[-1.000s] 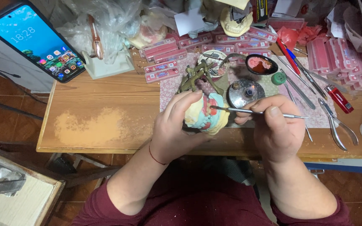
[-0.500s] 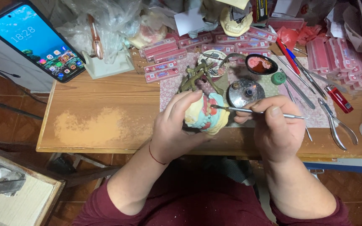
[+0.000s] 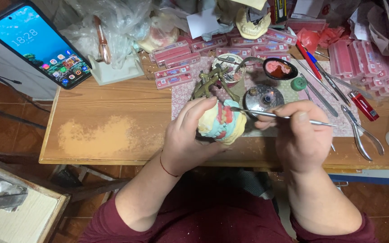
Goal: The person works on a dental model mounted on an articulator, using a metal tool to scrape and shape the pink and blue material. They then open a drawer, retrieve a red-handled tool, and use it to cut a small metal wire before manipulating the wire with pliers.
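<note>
At the upper left of the frame we see a smartphone (image 3: 39, 45) with a lit screen, propped at a slant just off the corner of the wooden table (image 3: 109, 108). To its right a white stand (image 3: 113, 69) sits under crumpled clear plastic bags (image 3: 113, 22). A pale dusty patch (image 3: 104, 137) marks the bare wood in the left middle of the frame.

At the centre our left hand (image 3: 185, 139) is clamped around a dental model (image 3: 222, 121), fingers curled over its top and thumb beneath. The model is held near the table's front edge, just above the wood. It is a cream-yellow plaster block with a pink-red band of wax across it and light turquoise patches; how it stands inside the hand we cannot tell.

Behind it lie a brass-coloured articulator frame (image 3: 212, 81) and rows of pink flat boxes (image 3: 176, 58), and just to the right stands a small round metal burner (image 3: 263, 96) on a patterned mat (image 3: 293, 96).

Our right hand (image 3: 305, 135) is closed in a pinch on a thin metal instrument (image 3: 275, 115), whose tip touches the model's upper right side.

At the right of the frame we see a spoon with pink wax (image 3: 279, 69), a green cap (image 3: 299, 83), a red lighter (image 3: 363, 105) and pliers (image 3: 361, 130).
</note>
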